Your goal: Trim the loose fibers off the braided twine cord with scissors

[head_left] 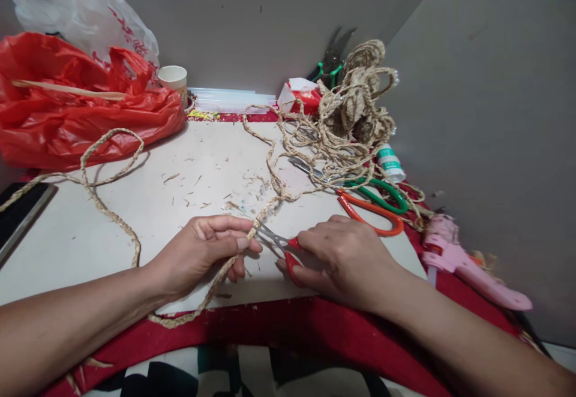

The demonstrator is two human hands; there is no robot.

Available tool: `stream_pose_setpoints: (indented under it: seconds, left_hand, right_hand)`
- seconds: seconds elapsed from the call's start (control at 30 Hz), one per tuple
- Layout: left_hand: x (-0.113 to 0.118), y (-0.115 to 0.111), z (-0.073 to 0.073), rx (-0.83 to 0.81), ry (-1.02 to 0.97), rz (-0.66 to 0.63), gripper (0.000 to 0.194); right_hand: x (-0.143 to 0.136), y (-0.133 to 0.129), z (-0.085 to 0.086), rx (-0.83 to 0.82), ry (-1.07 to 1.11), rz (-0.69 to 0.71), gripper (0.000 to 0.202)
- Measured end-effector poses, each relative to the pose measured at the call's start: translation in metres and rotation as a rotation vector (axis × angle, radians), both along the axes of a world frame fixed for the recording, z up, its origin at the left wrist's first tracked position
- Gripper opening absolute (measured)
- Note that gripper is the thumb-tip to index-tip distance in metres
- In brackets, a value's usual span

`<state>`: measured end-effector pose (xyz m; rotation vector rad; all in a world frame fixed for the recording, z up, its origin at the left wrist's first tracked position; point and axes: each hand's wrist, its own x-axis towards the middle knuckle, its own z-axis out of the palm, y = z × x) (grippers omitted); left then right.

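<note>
Rough, fibrous braided rope [270,202]; scissors [281,247] with metal blades, glossy red plastic handles. Matt pale counter [180,169]; glossy, crinkled red plastic bag [67,115].

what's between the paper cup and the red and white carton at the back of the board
In the head view, a flat bundle of clear sticks lies between paper cup and carton.

Two plain grey walls [279,19] meet in a corner at the far right. A pale board serves as the worktop [180,163], littered with small fibre scraps, and lies on a red cloth [315,331]. The light is even and soft.
</note>
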<state>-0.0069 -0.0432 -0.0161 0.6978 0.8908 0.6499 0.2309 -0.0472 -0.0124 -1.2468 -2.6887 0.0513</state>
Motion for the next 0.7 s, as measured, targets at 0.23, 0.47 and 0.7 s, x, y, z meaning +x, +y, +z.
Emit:
stream_pose_setpoints:
  seconds: [0.23, 0.47, 0.7]
  left_hand:
    - [-0.0004, -0.0009, -0.0004, 0.021, 0.006, -0.018, 0.028]
    - [-0.0004, -0.0010, 0.0014, 0.011, -0.010, -0.023, 0.031]
    - [0.0008, -0.0001, 0.0012, 0.029, -0.015, -0.014, 0.029]
  right_hand:
    - [0.0043, -0.0003, 0.0058, -0.176, 0.049, 0.073, 0.031]
    - [0.0008, -0.0001, 0.0043, -0.070, 0.092, 0.038, 0.027]
    - [0.0003, -0.0013, -0.0006, 0.055, 0.046, 0.057, 0.033]
